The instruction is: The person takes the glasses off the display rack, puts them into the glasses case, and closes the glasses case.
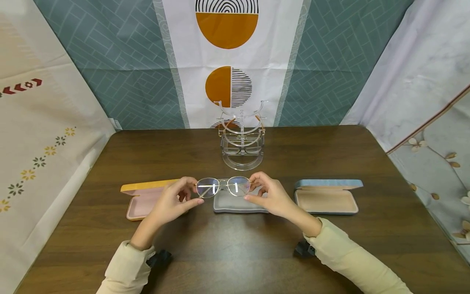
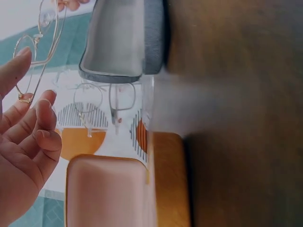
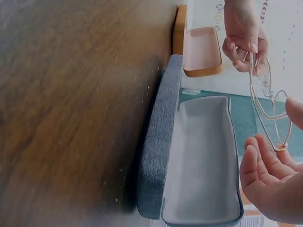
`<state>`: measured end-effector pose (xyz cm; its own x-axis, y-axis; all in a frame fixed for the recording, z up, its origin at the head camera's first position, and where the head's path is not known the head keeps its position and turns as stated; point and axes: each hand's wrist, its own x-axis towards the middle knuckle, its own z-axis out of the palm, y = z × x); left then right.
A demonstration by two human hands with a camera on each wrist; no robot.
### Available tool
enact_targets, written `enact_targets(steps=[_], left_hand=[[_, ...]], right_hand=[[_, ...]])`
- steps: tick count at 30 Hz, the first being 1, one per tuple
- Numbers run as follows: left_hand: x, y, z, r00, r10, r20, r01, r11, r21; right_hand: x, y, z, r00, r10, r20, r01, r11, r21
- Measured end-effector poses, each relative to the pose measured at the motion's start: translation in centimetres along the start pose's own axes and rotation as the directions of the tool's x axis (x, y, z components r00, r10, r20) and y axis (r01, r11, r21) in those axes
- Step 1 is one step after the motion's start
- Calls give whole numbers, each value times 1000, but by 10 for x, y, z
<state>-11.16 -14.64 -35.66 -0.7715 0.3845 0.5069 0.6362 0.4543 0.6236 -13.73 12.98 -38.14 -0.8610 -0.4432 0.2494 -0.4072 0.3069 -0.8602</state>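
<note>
A pair of eyeglasses (image 1: 238, 186) with round lenses and a thin gold-coloured frame is held up between both hands. My left hand (image 1: 175, 201) pinches its left end with thumb and fingers, while my right hand (image 1: 273, 197) pinches the right end. The right wrist view shows the temples of the eyeglasses (image 3: 258, 101) folded in behind the lenses. Directly below and behind the eyeglasses lies a grey glasses case (image 1: 238, 207), its lid raised; its pale lining (image 3: 203, 161) shows in the right wrist view, with nothing inside.
To the left stands an opened yellow glasses case (image 1: 141, 206) with pink lining, partly behind the left hand. An opened blue glasses case (image 1: 327, 200) is on the right. Behind, a clear display stand (image 1: 242, 165) carries other eyeglasses. The wooden table (image 1: 235, 253) meets hanging cloths at back and sides.
</note>
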Motion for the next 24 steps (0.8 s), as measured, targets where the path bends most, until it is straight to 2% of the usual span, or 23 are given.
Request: enact_targets(steps=[11, 19, 24], left_hand=[[-16, -10, -1, 998, -51, -34, 50, 998, -31], [-23, -6, -7, 992, -127, -23, 127, 992, 27], [-30, -12, -8, 991, -131, -20, 132, 990, 50]], right_hand=[[3, 4, 16, 1000, -24, 0, 24, 999, -20], [5, 1, 26, 1000, -17, 14, 18, 998, -56], [6, -3, 31, 999, -26, 38, 29, 996, -90]])
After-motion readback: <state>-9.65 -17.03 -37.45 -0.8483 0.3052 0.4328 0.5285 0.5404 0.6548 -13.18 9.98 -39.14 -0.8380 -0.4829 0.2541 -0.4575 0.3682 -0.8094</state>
